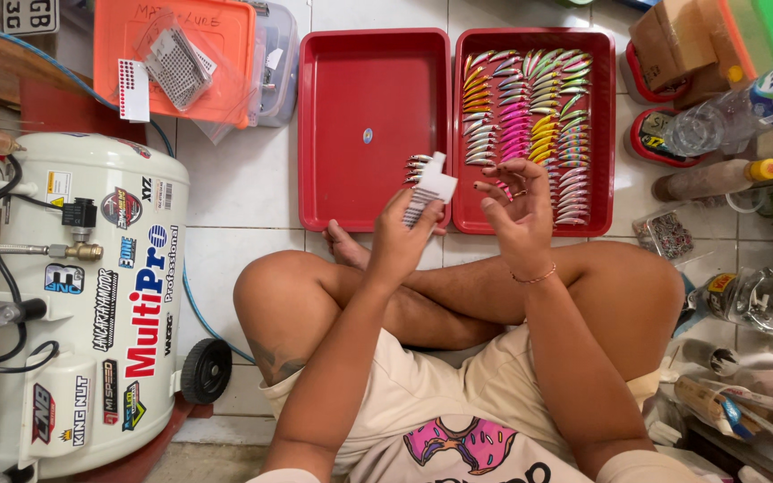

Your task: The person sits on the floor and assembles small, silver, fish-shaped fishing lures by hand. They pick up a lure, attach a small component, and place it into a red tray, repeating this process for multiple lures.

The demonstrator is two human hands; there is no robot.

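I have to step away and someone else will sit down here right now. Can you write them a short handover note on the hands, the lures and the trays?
Left hand: holds a small white holder with a few fishing lures clipped along its edge, raised over the near edge of the left red tray.
Right hand: open, fingers spread, holding nothing, above the near edge of the right red tray.
Done: the right tray carries rows of painted lures in many colours.
Left: the left tray holds no lures; those on the holder are not yet laid down.
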